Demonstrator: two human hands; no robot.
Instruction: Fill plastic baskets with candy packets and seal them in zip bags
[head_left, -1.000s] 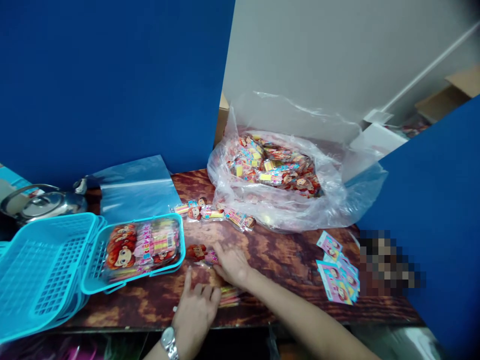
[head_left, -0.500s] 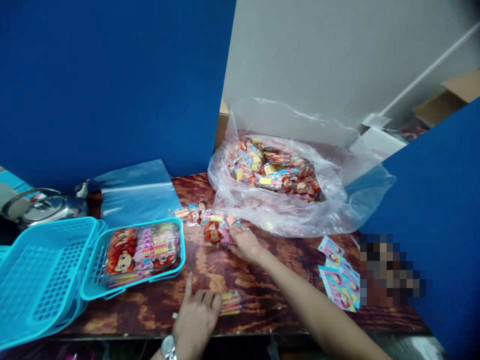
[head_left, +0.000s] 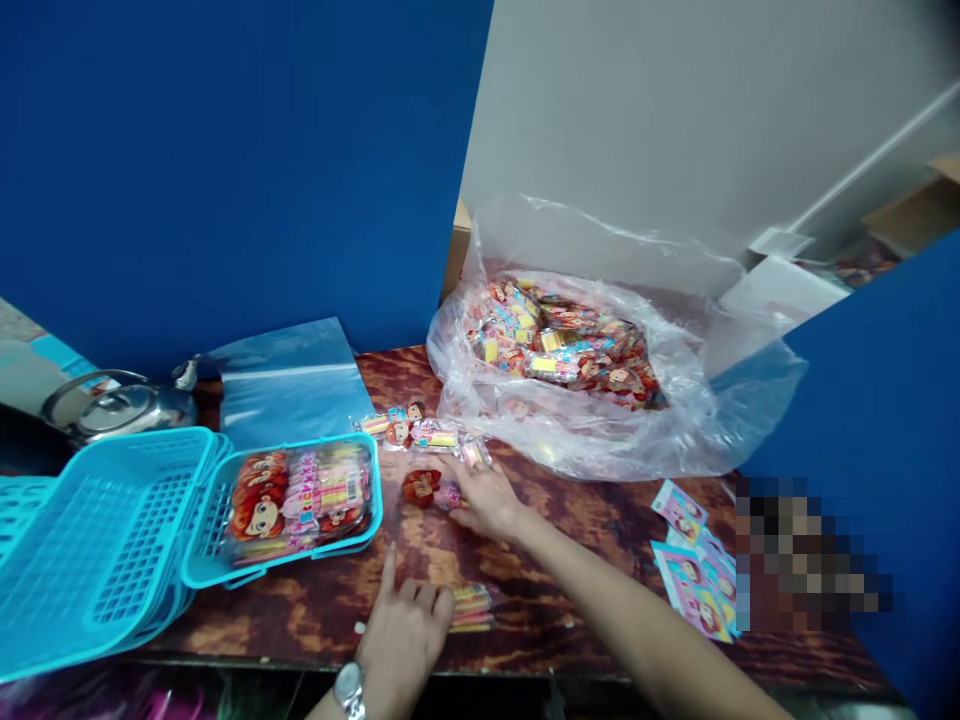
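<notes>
My right hand is closed on a small clear packet printed with a red-haired cartoon figure, just above the brown table. My left hand rests near the front edge, index finger stretched out, other fingers curled over a packet of pink and yellow sticks, which it partly hides. Behind the right hand lie several loose packets of the same kind. A light-blue basket to the left holds a stack of such packets. At the back, a large open clear plastic bag is full of them.
More stacked blue baskets stand at the far left, in front of a metal kettle. A flat plastic sheet lies behind the filled basket. Printed cards lie at the right. Blue panels border the table.
My right hand has drawn the red-haired packet a little left and nearer, away from the loose packets. The left hand stays over its packet. The whole view has shifted slightly.
</notes>
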